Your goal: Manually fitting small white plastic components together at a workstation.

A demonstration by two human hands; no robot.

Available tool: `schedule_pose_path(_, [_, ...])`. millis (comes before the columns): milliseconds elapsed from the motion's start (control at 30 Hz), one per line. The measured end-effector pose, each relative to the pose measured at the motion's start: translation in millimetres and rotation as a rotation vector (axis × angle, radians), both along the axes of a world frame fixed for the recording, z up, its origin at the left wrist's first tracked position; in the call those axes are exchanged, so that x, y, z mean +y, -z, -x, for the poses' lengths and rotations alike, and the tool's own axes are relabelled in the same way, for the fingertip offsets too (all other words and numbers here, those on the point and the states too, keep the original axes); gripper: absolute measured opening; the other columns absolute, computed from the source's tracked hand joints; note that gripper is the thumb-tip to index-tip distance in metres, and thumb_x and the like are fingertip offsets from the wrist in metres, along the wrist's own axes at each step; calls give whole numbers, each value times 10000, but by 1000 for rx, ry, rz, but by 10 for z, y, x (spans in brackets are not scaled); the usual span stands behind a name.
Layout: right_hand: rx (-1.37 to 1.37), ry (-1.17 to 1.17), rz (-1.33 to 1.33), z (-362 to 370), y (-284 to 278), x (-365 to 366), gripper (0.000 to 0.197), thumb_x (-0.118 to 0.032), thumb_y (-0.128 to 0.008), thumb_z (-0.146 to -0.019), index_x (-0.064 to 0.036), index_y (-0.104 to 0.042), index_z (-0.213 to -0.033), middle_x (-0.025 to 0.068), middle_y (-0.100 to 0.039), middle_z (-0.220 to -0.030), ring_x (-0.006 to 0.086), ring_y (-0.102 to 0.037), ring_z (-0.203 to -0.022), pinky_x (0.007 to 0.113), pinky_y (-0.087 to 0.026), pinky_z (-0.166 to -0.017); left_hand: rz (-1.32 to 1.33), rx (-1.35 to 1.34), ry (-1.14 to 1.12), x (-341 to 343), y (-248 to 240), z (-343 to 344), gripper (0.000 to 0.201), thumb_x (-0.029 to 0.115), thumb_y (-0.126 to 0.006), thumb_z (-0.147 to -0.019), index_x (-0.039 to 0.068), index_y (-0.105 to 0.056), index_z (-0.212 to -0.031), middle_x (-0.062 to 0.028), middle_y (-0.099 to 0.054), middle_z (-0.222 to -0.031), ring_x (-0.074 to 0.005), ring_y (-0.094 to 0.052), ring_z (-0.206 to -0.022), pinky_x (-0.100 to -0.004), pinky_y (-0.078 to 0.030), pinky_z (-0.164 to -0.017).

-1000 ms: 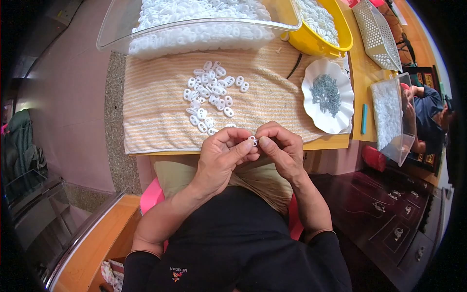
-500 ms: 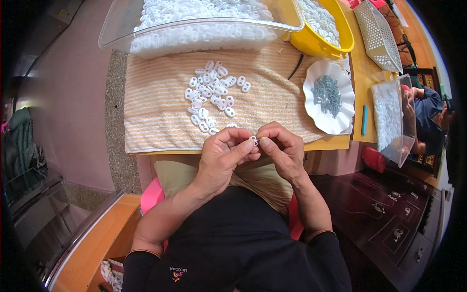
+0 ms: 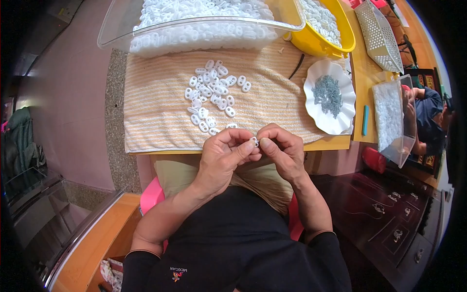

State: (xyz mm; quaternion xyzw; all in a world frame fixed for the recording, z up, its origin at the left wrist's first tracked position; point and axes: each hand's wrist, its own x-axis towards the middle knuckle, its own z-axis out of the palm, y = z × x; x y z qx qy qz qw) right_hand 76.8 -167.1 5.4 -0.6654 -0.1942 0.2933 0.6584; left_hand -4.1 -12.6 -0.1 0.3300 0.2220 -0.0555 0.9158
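Between both hands, over the table's near edge, is a small white plastic piece with two holes (image 3: pixel 254 141). My left hand (image 3: pixel 226 150) is closed and pinches it between thumb and fingers. From the other side, the thumb and bent forefinger of my right hand (image 3: pixel 282 148) press on the same piece. My fingertips cover much of it. Just beyond my left hand lies a loose pile of white oval two-hole pieces (image 3: pixel 206 89) on a striped towel (image 3: pixel 155 97). A white fluted dish (image 3: pixel 311 109) to the right holds many tiny grey-blue pieces (image 3: pixel 327 95), perhaps springs.
At the back stands a large clear bin (image 3: pixel 194 27) full of white pieces, beside a yellow basin (image 3: pixel 348 41) with more. Right of the dish are a teal stick (image 3: pixel 365 120), a clear box (image 3: pixel 406 141) and a white perforated basket (image 3: pixel 379 41). Another person (image 3: pixel 428 117) sits far right.
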Motion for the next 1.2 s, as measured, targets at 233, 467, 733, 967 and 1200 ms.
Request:
schedule_pose_path(233, [66,-13,-6,-13,-12,-14,148,-114,-570,-949,29,-597,-927,58,-589,-933,102,-534,-843,225,-431,-756,52,-5,10,4,-3,1,182,101,-635,-908,-2,-583,-1049,-73,-649,-917,-120,-649,-793,-239,-551,-744])
schedule_pose_path(467, [13,-27,4,-10,35,-32,137,-102,-565,-949,29,-600,-933,60,-589,-930,101,-537,-837,222,-437,-748,37,-4,9,-4,1,3,184,98,-636,-907,-7,-583,-1048,-75,-651,-910,-119,-651,-784,-233,-551,-736])
schedule_pose_path(733, [-35,-32,12,7,42,-36,131,-92,-561,-950,34,-598,-944,62,-593,-926,101,-542,-835,221,-443,-742,-18,-19,12,-30,15,15,186,94,-642,-904,-10,-586,-1048,-72,-656,-899,-106,-647,-769,-211,-532,-699])
schedule_pose_path(967, [91,-41,-12,-13,-44,-11,145,-106,-562,-952,34,-596,-937,56,-591,-925,95,-537,-824,220,-441,-737,0,-16,5,-30,6,14,188,107,-644,-904,-4,-585,-1044,-66,-653,-893,-102,-641,-774,-212,-527,-704])
schedule_pose_path(1200, [106,-44,-7,-22,-44,-19,150,-114,-559,-956,29,-597,-933,49,-592,-915,87,-535,-818,216,-441,-729,12,-9,8,-30,8,8,195,111,-645,-904,-2,-583,-1050,-68,-653,-901,-106,-644,-776,-211,-526,-705])
